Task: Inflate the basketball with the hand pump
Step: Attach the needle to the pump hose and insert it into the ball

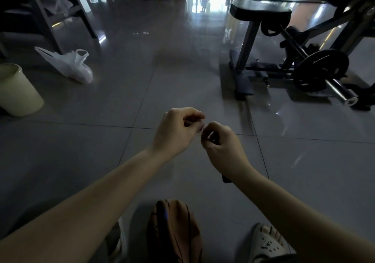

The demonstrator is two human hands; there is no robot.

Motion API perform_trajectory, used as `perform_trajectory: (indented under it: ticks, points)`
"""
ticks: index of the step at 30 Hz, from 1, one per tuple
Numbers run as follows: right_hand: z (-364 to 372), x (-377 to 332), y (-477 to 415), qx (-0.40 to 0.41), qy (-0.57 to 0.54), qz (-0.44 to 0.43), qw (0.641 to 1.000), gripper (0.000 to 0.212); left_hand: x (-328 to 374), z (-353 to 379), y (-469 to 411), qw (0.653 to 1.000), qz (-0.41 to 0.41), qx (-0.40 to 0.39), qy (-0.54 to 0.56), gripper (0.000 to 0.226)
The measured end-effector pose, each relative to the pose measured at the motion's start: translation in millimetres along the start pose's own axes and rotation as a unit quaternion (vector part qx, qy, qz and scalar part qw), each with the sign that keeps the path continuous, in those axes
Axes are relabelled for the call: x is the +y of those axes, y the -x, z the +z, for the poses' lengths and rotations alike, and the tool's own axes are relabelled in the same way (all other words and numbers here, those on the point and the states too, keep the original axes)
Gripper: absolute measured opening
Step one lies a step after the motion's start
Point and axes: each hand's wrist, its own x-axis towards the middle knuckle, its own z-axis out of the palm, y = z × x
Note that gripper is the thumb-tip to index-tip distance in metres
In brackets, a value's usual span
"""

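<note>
The basketball (174,232) lies on the tiled floor (81,141) at the near edge of the view, between the person's feet, with a sandalled foot (267,244) just to its right. It looks slack and caved in, so it will probably be light, soft and floppy, with a grippy pebbled skin. It will likely need steadying against the floor or between the feet, with the valve turned up; the valve is not visible here.

Both hands are raised together above the floor, farther out than the ball and well clear of it. The left hand (178,130) has its fingers curled and pinches a small pale part (199,133) at the fingertips, too small to name, perhaps the needle. The right hand (221,147) meets it there, its fingers closed round something dark whose end pokes out below the wrist, which I take to be the hand pump (226,179). A needle would be thin and easy to bend or drop, so it is best held near its base.

To the left stand a pale bucket (18,90) and a white plastic bag (69,65). On the far right is an exercise machine (261,13) with a weight plate (320,73). None of these lies between the hands and the ball.
</note>
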Motion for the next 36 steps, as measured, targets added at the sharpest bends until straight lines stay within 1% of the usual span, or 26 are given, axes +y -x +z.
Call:
perform_trajectory:
  ticks: [1,3,5,7,9,11,13,15,17,18,20,22,24,27,30,33,36]
  points:
    - [-2,-1,0,0.006,0.001,-0.004,1.0,0.011,-1,0,0,0.999,-0.02,0.001,0.027,0.017]
    - [-6,-2,-1,-0.003,-0.011,0.001,1.0,0.011,1,0,1,0.999,-0.011,0.009,0.044,0.015]
    - [-11,-5,-1,-0.03,-0.056,0.021,0.998,0.01,7,-1,6,0.998,0.04,0.023,0.029,0.01]
    - [-17,-9,-1,-0.061,-0.129,0.046,0.989,0.007,15,-1,10,0.993,0.111,0.04,-0.011,0.011]
    - [-24,-13,-1,-0.084,-0.214,0.081,0.97,0.009,20,-2,12,0.985,0.159,0.049,-0.035,0.016]
    - [-27,-13,0,-0.104,-0.285,0.119,0.945,0.022,21,-1,13,0.982,0.175,0.051,-0.044,0.019]
    - [-27,-13,2,-0.125,-0.342,0.148,0.92,0.032,20,0,14,0.982,0.173,0.054,-0.047,0.022]
    - [-25,-13,4,-0.139,-0.392,0.157,0.896,0.031,20,3,15,0.983,0.171,0.055,-0.038,0.022]
    - [-23,-13,3,-0.137,-0.412,0.154,0.888,0.033,20,5,16,0.984,0.169,0.058,-0.026,0.021]
    - [-23,-12,3,-0.129,-0.404,0.148,0.894,0.033,19,5,15,0.984,0.168,0.058,-0.026,0.02]
    - [-21,-12,1,-0.102,-0.351,0.124,0.923,0.034,16,4,12,0.981,0.179,0.047,-0.053,0.021]
    - [-19,-12,1,-0.075,-0.281,0.092,0.952,0.03,12,2,9,0.972,0.204,0.029,-0.112,0.018]
    - [-16,-11,1,-0.055,-0.211,0.057,0.974,0.026,8,0,6,0.961,0.221,0.008,-0.165,0.014]
    - [-13,-5,0,-0.036,-0.102,0.008,0.994,0.022,6,-2,3,0.956,0.221,-0.027,-0.191,0.011]
    - [-12,-1,-3,-0.024,-0.016,-0.017,0.999,0.021,4,-6,1,0.949,0.233,-0.049,-0.205,0.009]
    - [-12,-2,-3,-0.024,-0.008,-0.023,0.999,0.024,5,-8,2,0.933,0.266,-0.045,-0.238,0.013]
    - [-13,-4,-3,-0.036,-0.071,0.017,0.997,0.028,10,-8,4,0.908,0.307,-0.039,-0.282,0.016]
